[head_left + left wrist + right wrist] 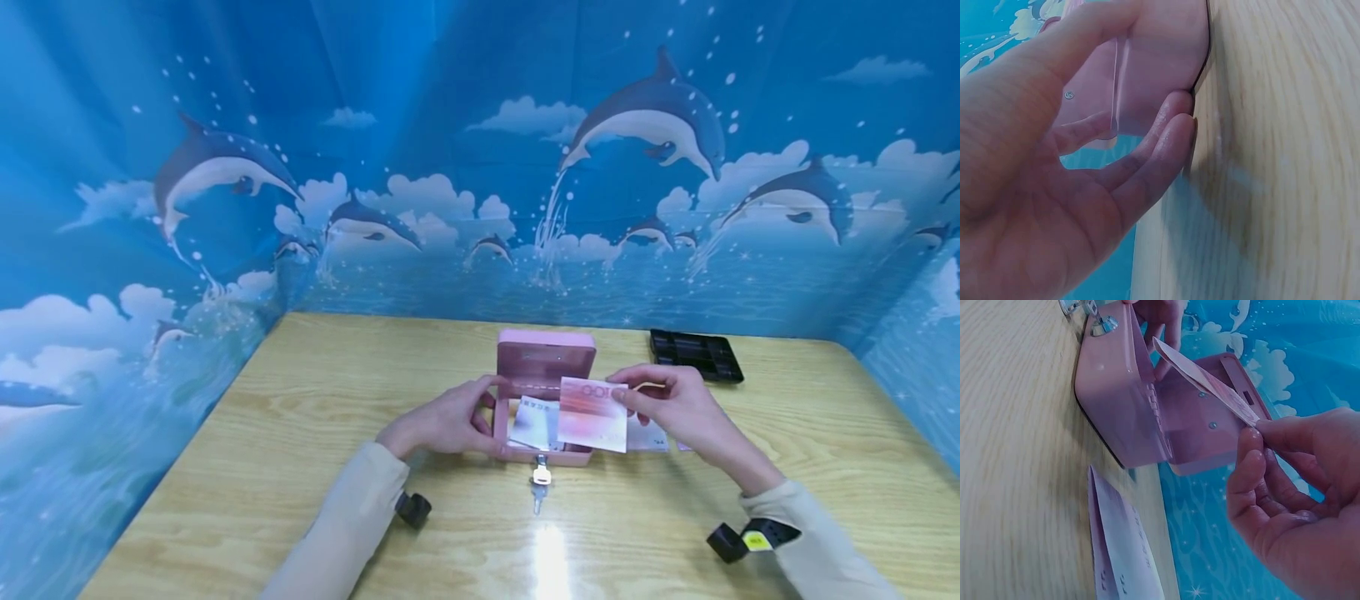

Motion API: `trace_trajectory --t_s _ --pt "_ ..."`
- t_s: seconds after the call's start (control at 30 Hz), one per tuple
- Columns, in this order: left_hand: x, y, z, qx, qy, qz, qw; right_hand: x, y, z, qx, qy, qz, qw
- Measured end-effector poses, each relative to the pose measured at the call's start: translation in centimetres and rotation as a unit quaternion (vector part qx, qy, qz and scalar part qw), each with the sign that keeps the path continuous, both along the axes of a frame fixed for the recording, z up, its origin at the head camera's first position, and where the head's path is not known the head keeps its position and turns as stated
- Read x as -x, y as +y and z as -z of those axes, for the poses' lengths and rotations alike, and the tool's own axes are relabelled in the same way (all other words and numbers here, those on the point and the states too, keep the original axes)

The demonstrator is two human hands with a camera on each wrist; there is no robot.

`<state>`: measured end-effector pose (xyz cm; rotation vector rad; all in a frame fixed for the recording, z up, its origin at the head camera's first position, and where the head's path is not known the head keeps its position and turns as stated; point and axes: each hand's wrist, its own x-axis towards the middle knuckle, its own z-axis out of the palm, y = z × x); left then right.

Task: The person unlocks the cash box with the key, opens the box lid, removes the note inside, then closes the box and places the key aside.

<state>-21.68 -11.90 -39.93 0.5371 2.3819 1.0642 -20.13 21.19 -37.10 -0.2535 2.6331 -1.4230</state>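
Observation:
A small pink cash box (546,338) stands on the table with its lid raised. A pale folded banknote (534,423) lies inside it. My left hand (454,417) holds the box by its left side, thumb at the front corner and fingers along the side wall and toward the hinge. Between thumb and fingers, my right hand (670,403) pinches a folded pinkish-red banknote (592,415) over the right part of the box. In the right wrist view this red note (1210,384) tilts above the box (1110,394), its fold showing.
Another folded pale note (648,436) rests on the table right of the box, partly behind the red one. Keys (540,477) hang at the box's front lock. A black compartment tray (701,357) lies at the back right, near the dolphin-print curtain (450,150).

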Motion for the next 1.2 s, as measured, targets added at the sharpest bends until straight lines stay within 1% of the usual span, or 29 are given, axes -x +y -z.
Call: trace_trajectory --t_s 0.1,0.23,0.43,0.63,0.8,1.0,1.2 --pt "0.0 0.0 0.0 -0.004 0.002 0.002 1.0 -0.1 0.6 -0.2 -0.001 0.006 -0.003 1.0" --pt "0.1 -0.1 0.1 -0.006 0.004 0.007 1.0 -0.2 1.4 -0.4 -0.015 0.015 0.0 1.0" --pt "0.1 -0.1 0.0 -0.001 0.014 0.011 0.9998 -0.2 2.8 -0.4 -0.035 0.018 0.019 0.999" --pt "-0.1 -0.1 0.0 -0.006 0.015 0.011 0.9998 -0.3 4.3 -0.5 -0.051 0.006 0.039 0.998" --pt "-0.2 -0.1 0.0 -0.01 0.01 0.012 0.9998 -0.6 5.5 -0.5 -0.048 0.007 0.043 0.998" --pt "-0.1 -0.2 0.0 0.003 0.025 0.018 0.9995 -0.8 6.6 -0.6 -0.051 0.014 0.049 0.997" --pt "-0.1 -0.2 -0.1 0.005 0.024 0.017 0.9995 -1.0 7.4 -0.7 -0.054 0.023 0.057 0.997"
